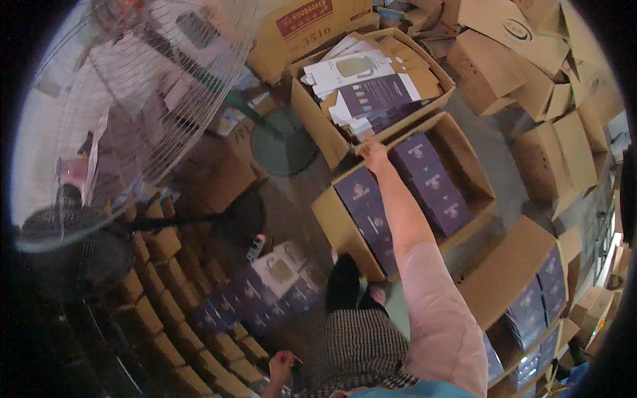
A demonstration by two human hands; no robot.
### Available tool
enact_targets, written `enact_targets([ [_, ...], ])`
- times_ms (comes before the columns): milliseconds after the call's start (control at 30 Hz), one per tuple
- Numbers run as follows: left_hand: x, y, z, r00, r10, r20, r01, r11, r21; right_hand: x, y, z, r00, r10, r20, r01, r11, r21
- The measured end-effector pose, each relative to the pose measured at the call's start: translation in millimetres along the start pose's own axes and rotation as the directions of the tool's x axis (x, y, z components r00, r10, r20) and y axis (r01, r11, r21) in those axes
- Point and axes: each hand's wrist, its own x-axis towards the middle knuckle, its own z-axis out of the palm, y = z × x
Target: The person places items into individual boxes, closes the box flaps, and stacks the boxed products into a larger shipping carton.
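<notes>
My right arm, in a pale pink sleeve, reaches forward over an open cardboard carton (479,169) holding rows of purple printed boxes (434,182). At the carton's far edge, my right hand (375,156) is closed on the cardboard rim. Just beyond it stands another open carton (310,119), filled with flat, unfolded white and purple box blanks (371,93). My left hand (281,363) is low by my lap, its fingers curled together. A small pale sliver shows at its fingertips, too small to name.
A wire-caged fan (166,86) with a round base (284,142) stands at left. Purple boxes (255,298) and a white box (277,268) lie on the floor near rows of brown cartons (169,312). A carton of purple boxes (514,265) sits right; empty cartons (491,63) pile behind.
</notes>
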Motion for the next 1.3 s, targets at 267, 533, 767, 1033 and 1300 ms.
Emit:
enact_targets([
  [267,61,79,73,0.911,0.174,-0.375,0.288,0.386,0.876,159,-15,38,0.954,-0.085,-0.288,0.075,0.996,-0.046],
  [533,98,112,92,0.905,0.126,-0.406,0.320,0.426,0.846,208,8,40,0.998,-0.013,-0.064,0.037,0.924,0.381],
  [767,108,110,98,0.907,0.143,-0.395,0.297,0.446,0.844,184,-6,87,0.979,-0.034,-0.201,0.091,0.954,0.286],
  [1033,120,120,96,0.917,0.134,-0.376,0.276,0.465,0.841,214,-19,78,0.973,-0.033,-0.227,0.154,0.829,0.538],
  [1300,137,136,97,0.944,0.147,-0.295,0.199,0.460,0.866,223,-20,54,0.984,-0.179,-0.013,0.171,0.918,0.359],
])
